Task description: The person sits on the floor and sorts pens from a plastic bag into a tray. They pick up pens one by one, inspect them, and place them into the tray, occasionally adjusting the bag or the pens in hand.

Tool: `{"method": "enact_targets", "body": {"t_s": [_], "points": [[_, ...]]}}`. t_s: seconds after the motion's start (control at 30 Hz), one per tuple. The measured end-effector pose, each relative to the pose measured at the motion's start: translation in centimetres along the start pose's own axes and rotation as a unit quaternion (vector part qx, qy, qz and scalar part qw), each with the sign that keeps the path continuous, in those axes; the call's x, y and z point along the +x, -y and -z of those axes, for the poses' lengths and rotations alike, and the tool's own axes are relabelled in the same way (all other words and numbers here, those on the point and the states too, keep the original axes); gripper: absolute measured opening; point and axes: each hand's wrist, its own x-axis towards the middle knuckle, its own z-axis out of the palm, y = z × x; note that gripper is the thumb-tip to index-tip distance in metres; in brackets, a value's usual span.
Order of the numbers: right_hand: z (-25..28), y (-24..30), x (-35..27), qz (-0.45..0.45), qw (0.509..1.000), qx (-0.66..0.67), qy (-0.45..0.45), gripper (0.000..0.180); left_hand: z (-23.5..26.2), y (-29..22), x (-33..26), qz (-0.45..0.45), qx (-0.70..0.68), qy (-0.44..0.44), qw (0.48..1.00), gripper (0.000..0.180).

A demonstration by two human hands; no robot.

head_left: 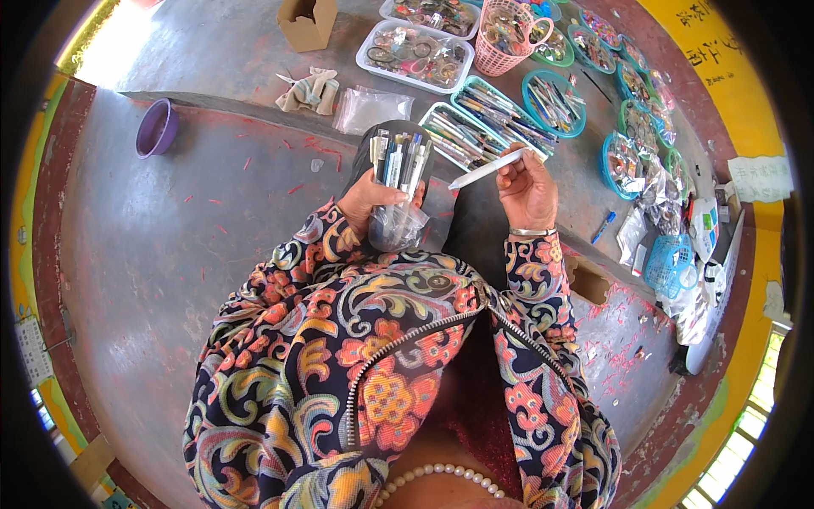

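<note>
Across the grey concrete floor [170, 254], from twelve to three o'clock, lies a spread of trays and baskets: a clear plastic tray [414, 54] of mixed small goods at twelve, a pink basket [506, 36] beside it, two long teal-rimmed trays of pens [492, 119] just ahead of the hands, and round teal baskets [553, 102] curving away toward two and three o'clock. At eleven o'clock stands a small cardboard box [305, 21]; at ten, a purple bowl [157, 127], well apart from the rest. Nearer, the left hand [366, 202] has its grip closed around a clear bag of pens [398, 182], held upright. At one o'clock of it the right hand [527, 188] pinches a single white pen [487, 170] between its fingertips, with the pen lying nearly level and pointing toward the bag.
</note>
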Motion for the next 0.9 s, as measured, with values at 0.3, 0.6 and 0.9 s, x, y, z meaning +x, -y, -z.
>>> {"method": "enact_targets", "body": {"t_s": [0.3,0.6,0.9], "points": [[2.3,0.6,0.9,0.066,0.996,-0.026,-0.055,0.016,0.2,0.0,0.1,0.014,0.02,0.005,1.0,0.045],[20.9,3.0,5.9,0.178,0.908,-0.023,-0.378,0.015,-0.1,-0.3,-0.4,0.025,0.036,-0.017,0.999,0.052],[23.5,1.8,12.1,0.186,0.885,-0.046,-0.425,0.014,-0.2,-0.6,-0.3,0.037,0.043,0.0,0.998,0.048]]}}
